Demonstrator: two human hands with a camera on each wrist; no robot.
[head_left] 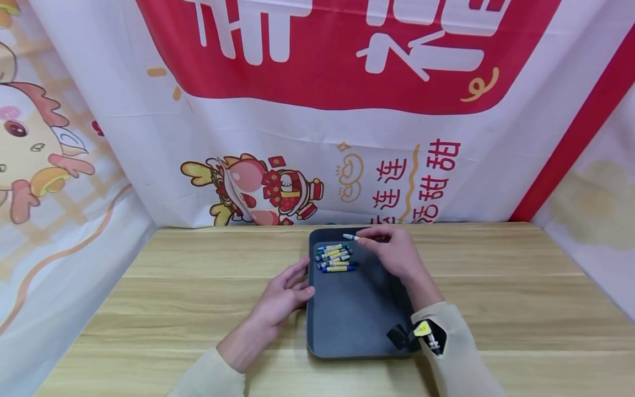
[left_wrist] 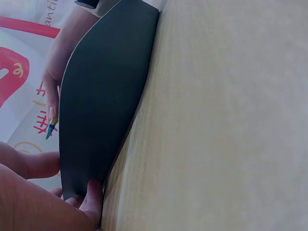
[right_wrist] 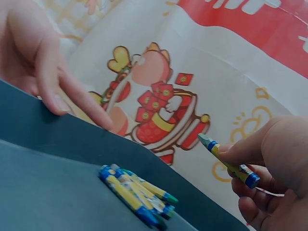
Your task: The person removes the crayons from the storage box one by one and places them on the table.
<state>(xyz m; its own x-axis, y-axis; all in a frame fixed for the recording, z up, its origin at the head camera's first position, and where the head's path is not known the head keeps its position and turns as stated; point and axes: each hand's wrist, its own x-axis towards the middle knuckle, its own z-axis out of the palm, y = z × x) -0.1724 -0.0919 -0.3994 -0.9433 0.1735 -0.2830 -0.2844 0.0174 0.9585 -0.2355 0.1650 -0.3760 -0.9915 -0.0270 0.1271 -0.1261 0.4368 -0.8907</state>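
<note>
A dark grey tray (head_left: 359, 320) lies on the wooden table. Several crayons (head_left: 334, 258) in yellow and blue wrappers are bunched at its far left; in the right wrist view this crayon pile (right_wrist: 134, 195) sits close to the tray wall. My right hand (head_left: 392, 251) pinches one crayon (right_wrist: 228, 161) between thumb and fingers, over the far end of the tray, its pale tip pointing left. Along the left side, my left hand (head_left: 283, 295) rests against the tray wall, thumb and fingertips at the rim. In the left wrist view its fingers (left_wrist: 94, 197) touch the tray's outer side.
The wooden table (head_left: 218, 281) extends to both sides of the tray. Behind it hangs a white cloth (head_left: 307, 132) with red lettering and a cartoon figure. A small black device (head_left: 421, 333) is strapped at the right wrist, over the tray's near right corner.
</note>
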